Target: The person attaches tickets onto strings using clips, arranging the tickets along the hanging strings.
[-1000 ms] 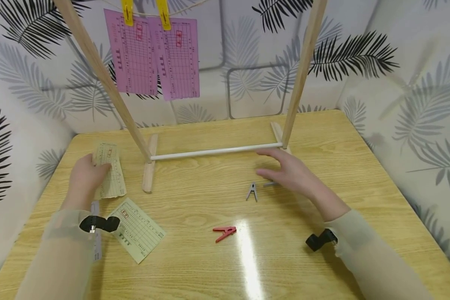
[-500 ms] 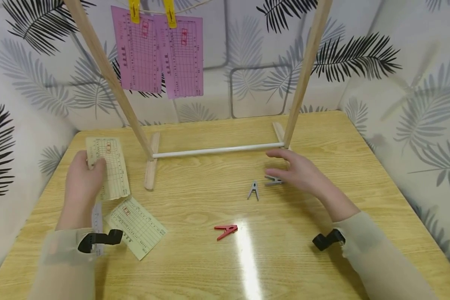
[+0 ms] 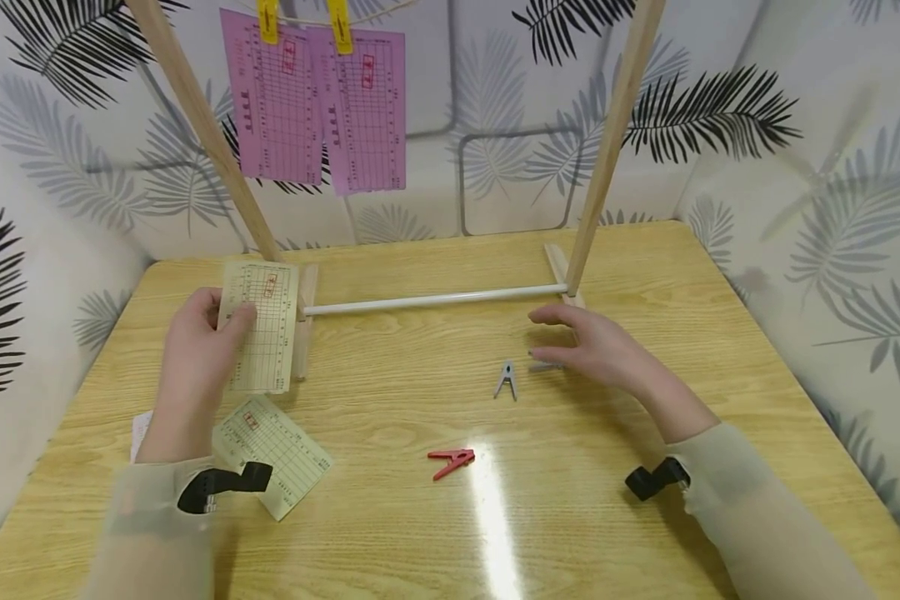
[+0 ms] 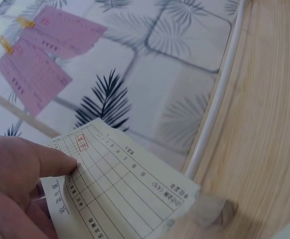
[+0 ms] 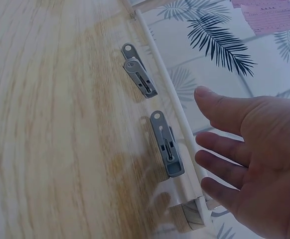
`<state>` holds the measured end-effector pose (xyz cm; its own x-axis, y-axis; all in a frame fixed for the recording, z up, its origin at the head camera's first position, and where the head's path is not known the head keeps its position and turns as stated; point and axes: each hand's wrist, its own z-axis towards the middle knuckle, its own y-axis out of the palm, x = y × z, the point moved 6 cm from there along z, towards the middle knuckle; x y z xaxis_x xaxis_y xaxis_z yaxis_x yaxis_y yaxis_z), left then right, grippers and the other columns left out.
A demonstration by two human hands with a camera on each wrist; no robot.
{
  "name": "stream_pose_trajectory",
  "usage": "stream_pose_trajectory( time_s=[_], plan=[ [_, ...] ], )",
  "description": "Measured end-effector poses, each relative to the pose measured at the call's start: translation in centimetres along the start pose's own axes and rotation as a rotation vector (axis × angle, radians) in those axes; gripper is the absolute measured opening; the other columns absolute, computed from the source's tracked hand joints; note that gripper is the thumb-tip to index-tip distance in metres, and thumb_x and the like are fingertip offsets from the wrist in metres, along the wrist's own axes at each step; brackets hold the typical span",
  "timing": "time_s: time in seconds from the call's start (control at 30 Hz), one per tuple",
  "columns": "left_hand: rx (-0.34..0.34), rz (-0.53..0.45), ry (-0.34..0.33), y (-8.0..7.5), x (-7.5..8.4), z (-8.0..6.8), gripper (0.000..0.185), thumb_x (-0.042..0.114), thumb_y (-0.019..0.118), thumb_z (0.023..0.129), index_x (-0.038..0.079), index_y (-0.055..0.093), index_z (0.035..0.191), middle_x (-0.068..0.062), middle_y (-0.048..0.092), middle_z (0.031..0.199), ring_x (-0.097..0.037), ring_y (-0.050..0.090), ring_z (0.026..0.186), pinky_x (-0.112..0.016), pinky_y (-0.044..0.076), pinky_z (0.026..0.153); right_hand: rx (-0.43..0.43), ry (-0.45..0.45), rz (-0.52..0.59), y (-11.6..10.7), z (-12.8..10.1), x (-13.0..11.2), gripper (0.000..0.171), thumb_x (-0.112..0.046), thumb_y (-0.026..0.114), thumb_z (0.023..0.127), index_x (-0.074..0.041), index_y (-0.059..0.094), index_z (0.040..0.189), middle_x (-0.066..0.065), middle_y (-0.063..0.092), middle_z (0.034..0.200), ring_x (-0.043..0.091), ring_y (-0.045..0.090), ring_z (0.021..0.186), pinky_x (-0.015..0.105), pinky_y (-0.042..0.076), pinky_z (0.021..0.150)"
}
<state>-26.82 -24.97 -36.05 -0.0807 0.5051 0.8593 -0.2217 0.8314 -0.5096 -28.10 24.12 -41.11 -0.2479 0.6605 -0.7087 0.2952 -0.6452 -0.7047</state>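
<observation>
My left hand (image 3: 202, 358) pinches a pale yellow printed slip (image 3: 270, 333) with a red stamp, thumb on its face. In the left wrist view that slip (image 4: 120, 184) is held above the table, in front of the frame's left foot. My right hand (image 3: 603, 354) hovers with parted, relaxed fingers and holds nothing. Just by it lies a grey clothespin (image 3: 546, 366), partly hidden by the hand in the head view; a second grey clothespin (image 3: 506, 380) lies to its left. The right wrist view shows both, the nearer clothespin (image 5: 166, 147) apart from the fingers.
A wooden frame (image 3: 607, 150) with a white crossbar (image 3: 435, 301) stands at the back. Two pink slips (image 3: 360, 117) hang from its string by yellow clothespins (image 3: 341, 25). Another yellow slip (image 3: 285, 458), a red clothespin (image 3: 453, 461) and a whitish paper (image 3: 141, 433) lie on the table.
My left hand has raised the yellow slip off the table and carried it rightward to the frame's left post. My right hand stays near the grey clothespins, nearly still.
</observation>
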Motion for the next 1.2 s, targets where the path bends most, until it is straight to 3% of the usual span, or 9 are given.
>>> stream_pose_trajectory(
  time_s=[0.37, 0.5, 0.67, 0.93, 1.2],
  plan=[
    [-0.073, -0.071, 0.097, 3.6, 3.7, 0.0, 0.04, 0.035, 0.063, 0.114, -0.001, 0.06, 0.133, -0.015, 0.068, 0.118, -0.019, 0.067, 0.095, -0.026, 0.057, 0.073, -0.034, 0.013, -0.026, 0.3, -0.1, 0.2, 0.067, -0.027, 0.086, 0.1, -0.011, 0.058, 0.158, 0.014, 0.058, 0.161, 0.04, 0.049, 0.152, 0.062, 0.039, 0.122],
    [-0.102, -0.108, 0.118, 5.0, 4.9, 0.1, 0.04, 0.032, 0.063, 0.114, -0.001, 0.06, 0.137, -0.017, 0.069, 0.125, -0.022, 0.068, 0.102, -0.029, 0.058, 0.08, -0.05, 0.011, -0.033, 0.4, -0.2, 0.3, 0.069, -0.029, 0.087, 0.099, -0.011, 0.057, 0.159, 0.013, 0.058, 0.161, 0.04, 0.048, 0.152, 0.061, 0.038, 0.123],
    [-0.13, -0.165, 0.129, 6.5, 6.2, 0.1, 0.039, 0.03, 0.064, 0.114, -0.001, 0.06, 0.137, -0.017, 0.07, 0.126, -0.021, 0.069, 0.101, -0.028, 0.06, 0.079, -0.078, 0.006, -0.031, 0.6, -0.3, 0.5, 0.07, -0.027, 0.086, 0.1, -0.01, 0.056, 0.16, 0.014, 0.057, 0.161, 0.04, 0.05, 0.151, 0.062, 0.038, 0.124],
    [-0.139, -0.236, 0.145, 8.2, 8.3, -0.2, 0.035, 0.024, 0.066, 0.113, -0.001, 0.063, 0.136, -0.016, 0.072, 0.127, -0.023, 0.07, 0.105, -0.03, 0.06, 0.082, -0.087, -0.017, -0.055, 0.7, -0.2, 0.5, 0.067, -0.022, 0.086, 0.1, -0.008, 0.057, 0.159, 0.014, 0.06, 0.158, 0.039, 0.054, 0.147, 0.06, 0.04, 0.122],
    [-0.146, -0.306, 0.162, 9.4, 9.2, -0.2, 0.032, 0.023, 0.066, 0.113, -0.001, 0.063, 0.134, -0.015, 0.071, 0.125, -0.023, 0.07, 0.105, -0.031, 0.061, 0.081, -0.089, -0.036, -0.066, 1.0, -0.1, 0.3, 0.065, -0.018, 0.088, 0.098, -0.006, 0.06, 0.156, 0.012, 0.063, 0.155, 0.036, 0.056, 0.145, 0.057, 0.042, 0.122]
  ],
)
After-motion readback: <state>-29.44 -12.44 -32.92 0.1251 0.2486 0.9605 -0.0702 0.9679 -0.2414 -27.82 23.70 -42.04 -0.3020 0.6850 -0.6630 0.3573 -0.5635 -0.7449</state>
